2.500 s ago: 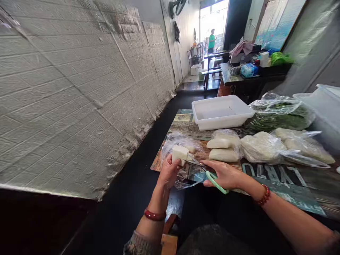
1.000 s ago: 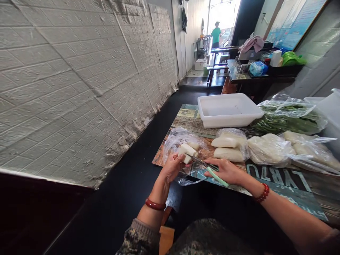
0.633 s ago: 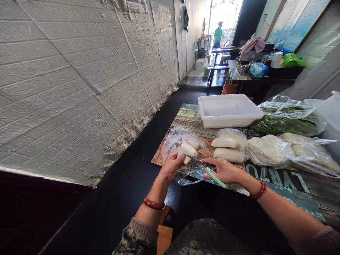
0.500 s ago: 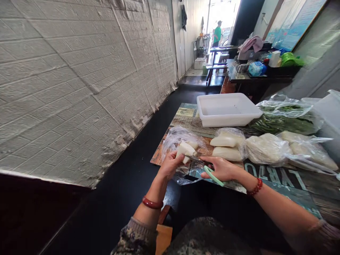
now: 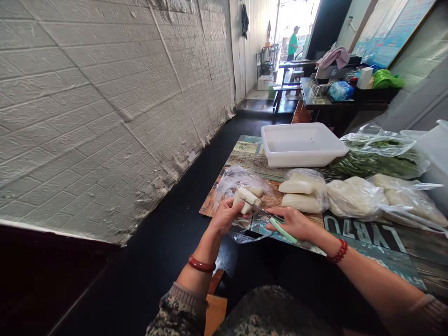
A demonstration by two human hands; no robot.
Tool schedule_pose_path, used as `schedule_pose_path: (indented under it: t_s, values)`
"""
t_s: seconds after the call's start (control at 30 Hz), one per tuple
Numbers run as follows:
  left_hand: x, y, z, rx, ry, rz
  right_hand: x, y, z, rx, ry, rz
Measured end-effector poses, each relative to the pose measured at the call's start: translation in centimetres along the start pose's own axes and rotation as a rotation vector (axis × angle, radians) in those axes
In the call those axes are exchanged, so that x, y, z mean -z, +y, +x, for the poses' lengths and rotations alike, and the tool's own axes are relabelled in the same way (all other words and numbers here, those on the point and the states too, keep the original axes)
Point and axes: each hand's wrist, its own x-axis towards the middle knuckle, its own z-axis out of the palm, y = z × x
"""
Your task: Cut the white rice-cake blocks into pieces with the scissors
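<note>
My left hand [image 5: 226, 215] is closed around a thick, pale white piece of food [image 5: 241, 198], whose exact kind I cannot make out. In my right hand [image 5: 293, 224] is a pair of scissors [image 5: 282, 230] with mint-green handles. Their blades reach left and lie against the pale piece near my left thumb. Under and behind it spreads a crumpled clear plastic bag [image 5: 231, 179], with another pale piece partly in it. To the right, an opened clear bag holds two long pale pieces [image 5: 300, 202].
A white plastic tub [image 5: 303, 158] stands at the table's back. Bagged pale lumps [image 5: 355, 198] and a bag of green leaves [image 5: 385, 158] sit to the right. The patterned table [image 5: 241, 161] ends at my left, before a brick-textured wall [image 5: 140, 93]. A person [image 5: 293, 44] stands far off at the doorway.
The scissors now point more steeply across the pale piece, with their handles closer together. The left hand keeps its hold almost in place. The camera view has shifted slightly.
</note>
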Motion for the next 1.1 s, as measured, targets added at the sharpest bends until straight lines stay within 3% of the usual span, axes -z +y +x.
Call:
schedule_pose_path:
  t_s: [0.27,0.43,0.63,1.1]
  values:
    - [0.3,-0.2,0.2,0.0,-0.032,-0.083,-0.2,0.9,0.1,-0.024,0.007,-0.033]
    - [0.8,-0.9,0.2,-0.021,0.019,-0.158,0.3,0.2,0.1,-0.081,0.017,-0.068]
    - [1.0,-1.2,0.3,-0.015,0.017,-0.113,0.7,-0.8,0.3,-0.173,-0.075,-0.121]
    - [0.7,-1.0,0.0,-0.075,0.019,-0.061,0.9,-2.0,1.1,-0.163,-0.131,-0.132]
